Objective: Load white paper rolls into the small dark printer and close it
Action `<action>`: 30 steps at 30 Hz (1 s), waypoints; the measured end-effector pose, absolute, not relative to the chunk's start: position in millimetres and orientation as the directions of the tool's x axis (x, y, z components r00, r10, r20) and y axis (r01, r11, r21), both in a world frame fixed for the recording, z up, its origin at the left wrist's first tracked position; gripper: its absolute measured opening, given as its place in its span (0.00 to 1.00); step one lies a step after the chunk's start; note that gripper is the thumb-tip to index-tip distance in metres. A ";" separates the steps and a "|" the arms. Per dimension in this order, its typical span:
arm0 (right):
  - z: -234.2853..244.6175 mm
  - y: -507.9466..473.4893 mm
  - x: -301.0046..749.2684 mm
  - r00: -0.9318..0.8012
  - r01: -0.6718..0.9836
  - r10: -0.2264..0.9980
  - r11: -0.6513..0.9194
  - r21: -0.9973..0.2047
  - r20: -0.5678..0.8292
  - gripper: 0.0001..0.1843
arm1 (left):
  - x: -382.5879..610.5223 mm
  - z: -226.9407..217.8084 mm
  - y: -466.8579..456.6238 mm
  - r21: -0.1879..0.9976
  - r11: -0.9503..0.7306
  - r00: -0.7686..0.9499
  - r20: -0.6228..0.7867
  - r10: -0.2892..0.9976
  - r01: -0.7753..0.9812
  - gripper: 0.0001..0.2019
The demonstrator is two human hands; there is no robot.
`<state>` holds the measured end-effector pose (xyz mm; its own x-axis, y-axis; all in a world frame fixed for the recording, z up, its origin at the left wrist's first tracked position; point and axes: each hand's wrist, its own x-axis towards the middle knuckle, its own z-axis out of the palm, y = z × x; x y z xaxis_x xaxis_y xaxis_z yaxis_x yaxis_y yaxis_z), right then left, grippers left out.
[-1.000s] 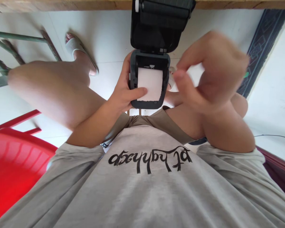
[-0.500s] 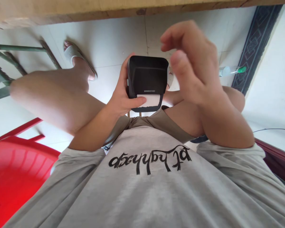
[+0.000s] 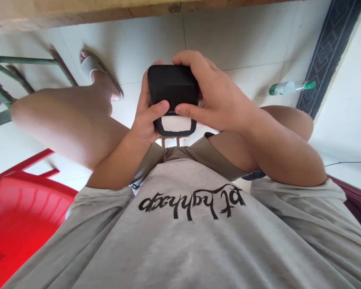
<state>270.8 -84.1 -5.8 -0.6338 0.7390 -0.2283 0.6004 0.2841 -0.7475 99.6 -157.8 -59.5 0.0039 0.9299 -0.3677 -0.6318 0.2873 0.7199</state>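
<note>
Above my lap is a small black thermal printer [image 3: 173, 86], held between both hands. White paper [image 3: 177, 124] with a jagged edge shows at the printer's near end. My left hand [image 3: 145, 114] is closed round the left side, its thumb lying on the top face near the paper. From the other side my right hand [image 3: 215, 93] grips the printer, fingers over the far right corner and thumb on top beside the left thumb. The fingertips under the printer are hidden.
A wooden table edge [image 3: 108, 13] runs across the far side. To the left are a red plastic chair [image 3: 24, 224] and a green metal frame [image 3: 27, 60]. A clear bottle with a green cap [image 3: 285, 87] lies on the floor at right, near the wall.
My right hand has come down from the air and closed on the printer's right side. The printer has shifted slightly left, and my left thumb has moved off the paper onto the top face.
</note>
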 end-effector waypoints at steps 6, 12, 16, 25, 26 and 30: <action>5.3 -83.2 269.2 -0.585 0.651 0.765 0.242 -0.720 -0.271 0.36 | 107.1 -45.5 -148.7 0.615 0.193 -0.075 -0.383 0.921 -0.764 0.13; 3.0 -82.2 274.6 -0.577 0.593 0.805 0.298 -0.748 -0.137 0.36 | 101.2 -53.3 -144.1 0.578 0.282 -0.007 -0.446 0.895 -0.766 0.14; 0.3 -81.4 278.0 -0.612 0.524 0.788 0.339 -0.781 -0.069 0.38 | 99.9 -55.7 -143.6 0.592 0.324 0.012 -0.468 0.884 -0.738 0.22; -2.7 -81.7 276.3 -0.632 0.398 0.774 0.372 -0.839 0.043 0.38 | 88.5 -57.3 -144.3 0.608 0.487 0.143 -0.525 0.839 -0.627 0.23; -2.4 -81.4 276.0 -0.648 0.376 0.760 0.374 -0.848 0.047 0.38 | 88.0 -58.4 -144.4 0.611 0.486 0.148 -0.519 0.842 -0.625 0.22; -1.6 -78.5 274.7 -0.677 0.353 0.735 0.282 -0.892 -0.035 0.38 | 90.5 -58.0 -143.5 0.634 0.461 0.098 -0.521 0.848 -0.621 0.25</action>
